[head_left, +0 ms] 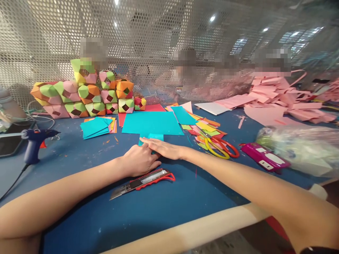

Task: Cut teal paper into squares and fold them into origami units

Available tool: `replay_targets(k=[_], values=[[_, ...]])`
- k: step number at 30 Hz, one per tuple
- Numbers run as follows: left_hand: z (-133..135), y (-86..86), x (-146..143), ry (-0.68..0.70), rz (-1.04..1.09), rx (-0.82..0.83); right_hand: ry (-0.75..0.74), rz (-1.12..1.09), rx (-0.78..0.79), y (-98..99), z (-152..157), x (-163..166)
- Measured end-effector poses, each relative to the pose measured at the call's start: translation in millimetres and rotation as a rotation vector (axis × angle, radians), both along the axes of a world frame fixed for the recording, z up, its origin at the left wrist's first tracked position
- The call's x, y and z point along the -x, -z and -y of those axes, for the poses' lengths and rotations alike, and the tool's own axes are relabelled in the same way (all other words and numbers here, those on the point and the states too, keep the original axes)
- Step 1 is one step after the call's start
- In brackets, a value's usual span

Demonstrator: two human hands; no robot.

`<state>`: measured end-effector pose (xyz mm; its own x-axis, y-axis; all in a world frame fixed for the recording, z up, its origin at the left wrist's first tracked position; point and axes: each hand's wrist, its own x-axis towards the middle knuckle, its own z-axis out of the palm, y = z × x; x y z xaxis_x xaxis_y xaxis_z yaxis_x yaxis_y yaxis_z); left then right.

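Note:
A small turquoise paper strip (pixel 156 136) lies on the table at the near edge of a larger turquoise sheet (pixel 150 121). My left hand (pixel 140 160) rests on the strip with its fingers bent closed against it; the fingertips are partly hidden. Stretched out flat, my right hand (pixel 168 148) crosses over the fingers of my left hand, its tips at the strip. Just below both hands lies a red box cutter (pixel 148 181) with its blade out, pointing left. Behind the left hand is a stack of turquoise paper pieces (pixel 96 127).
Folded paper modules (pixel 88 93) are stacked at the back left, near a blue glue gun (pixel 33 146). Scissors (pixel 222 148) lie on coloured scraps at right, beside a magenta power strip (pixel 265 157) and a plastic bag (pixel 304 150). Pink paper strips (pixel 275 91) pile up before a perforated screen (pixel 148 46).

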<state>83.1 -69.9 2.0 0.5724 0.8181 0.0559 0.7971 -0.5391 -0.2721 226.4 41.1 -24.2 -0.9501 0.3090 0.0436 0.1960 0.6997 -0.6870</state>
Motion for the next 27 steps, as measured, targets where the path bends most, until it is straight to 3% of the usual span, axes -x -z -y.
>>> replay_targets(k=[7,14,17,21,27], values=[[2.2,-4.3,-0.7,0.01,-0.017,0.001,0.058,0.199,-0.274,4.3,-24.6,-43.9],[1.6,-1.8,0.0,0.03,-0.033,-0.031,0.183,0.154,-0.365,-10.0,-31.7,-58.4],[0.9,1.4,0.0,0.013,-0.022,-0.037,0.076,0.04,-0.264,-16.4,-18.1,-43.3],[0.7,4.0,-0.3,0.013,-0.026,-0.035,-0.067,0.056,-0.062,-11.9,-9.0,-14.9],[1.5,4.7,-0.5,0.013,-0.003,-0.029,-0.08,0.054,-0.045,-3.6,-32.0,17.7]])
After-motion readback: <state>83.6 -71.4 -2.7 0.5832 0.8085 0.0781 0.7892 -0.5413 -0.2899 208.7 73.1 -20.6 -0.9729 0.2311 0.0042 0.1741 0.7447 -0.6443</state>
